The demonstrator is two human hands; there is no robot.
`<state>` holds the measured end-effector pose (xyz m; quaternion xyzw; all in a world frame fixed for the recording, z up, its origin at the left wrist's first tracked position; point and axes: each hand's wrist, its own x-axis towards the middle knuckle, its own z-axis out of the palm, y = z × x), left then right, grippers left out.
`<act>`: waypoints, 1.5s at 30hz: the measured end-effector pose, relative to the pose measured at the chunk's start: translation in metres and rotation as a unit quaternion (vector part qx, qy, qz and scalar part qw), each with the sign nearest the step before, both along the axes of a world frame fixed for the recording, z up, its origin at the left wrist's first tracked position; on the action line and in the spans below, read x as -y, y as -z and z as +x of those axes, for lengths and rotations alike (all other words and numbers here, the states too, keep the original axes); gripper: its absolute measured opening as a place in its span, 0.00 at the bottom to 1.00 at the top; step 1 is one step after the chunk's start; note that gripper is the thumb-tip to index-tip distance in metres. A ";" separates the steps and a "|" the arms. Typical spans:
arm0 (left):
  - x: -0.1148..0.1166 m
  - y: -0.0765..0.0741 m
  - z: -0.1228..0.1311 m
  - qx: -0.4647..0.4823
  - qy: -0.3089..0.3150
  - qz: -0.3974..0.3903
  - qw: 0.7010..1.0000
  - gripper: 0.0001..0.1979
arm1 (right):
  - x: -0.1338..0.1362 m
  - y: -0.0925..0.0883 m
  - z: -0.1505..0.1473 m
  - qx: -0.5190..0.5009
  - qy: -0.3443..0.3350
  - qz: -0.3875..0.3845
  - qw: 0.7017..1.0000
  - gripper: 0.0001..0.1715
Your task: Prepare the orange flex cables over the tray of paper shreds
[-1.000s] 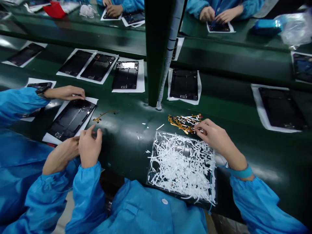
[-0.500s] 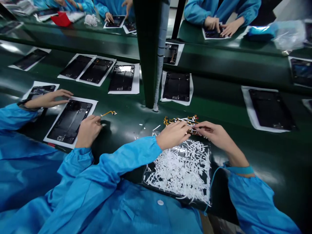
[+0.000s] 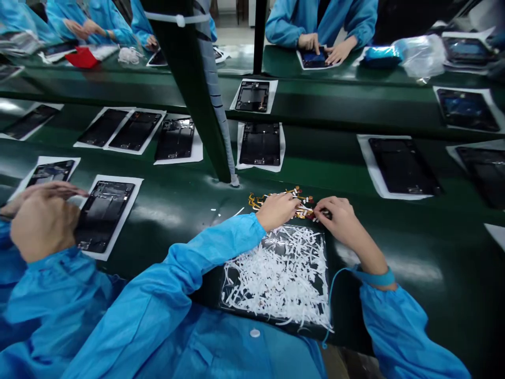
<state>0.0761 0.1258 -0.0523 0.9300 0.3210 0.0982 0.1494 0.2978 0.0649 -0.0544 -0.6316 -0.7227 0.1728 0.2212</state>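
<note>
My left hand (image 3: 279, 209) rests over a loose pile of orange flex cables (image 3: 256, 200), its fingers bent and closed on a flex cable at the pile's right part. Close by on the right, my right hand (image 3: 338, 217) pinches with thumb and forefinger at the pile's edge; what lies between those fingertips is too small to make out. Bits of white show among the cables. Just below both hands sits a clear shallow tray (image 3: 327, 295), heaped with thin white strips (image 3: 280, 281).
At the left, a co-worker's blurred hands (image 3: 47, 221) are beside a black device panel (image 3: 104, 216) on white paper. More such panels (image 3: 260, 145) line the green bench. A dark post (image 3: 197, 89) rises ahead. Another worker's hands (image 3: 341, 51) are across the bench.
The view has shifted somewhat. My hands stay at the cable pile, with the right fingertips slightly farther from the left. The co-worker's hands have moved left, and the cable they held is out of sight.
</note>
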 end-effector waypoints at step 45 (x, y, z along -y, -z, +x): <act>0.076 -0.070 -0.081 0.379 -0.078 -0.423 0.819 0.20 | 0.085 -0.073 -0.095 -0.226 0.008 -0.108 0.968 0.17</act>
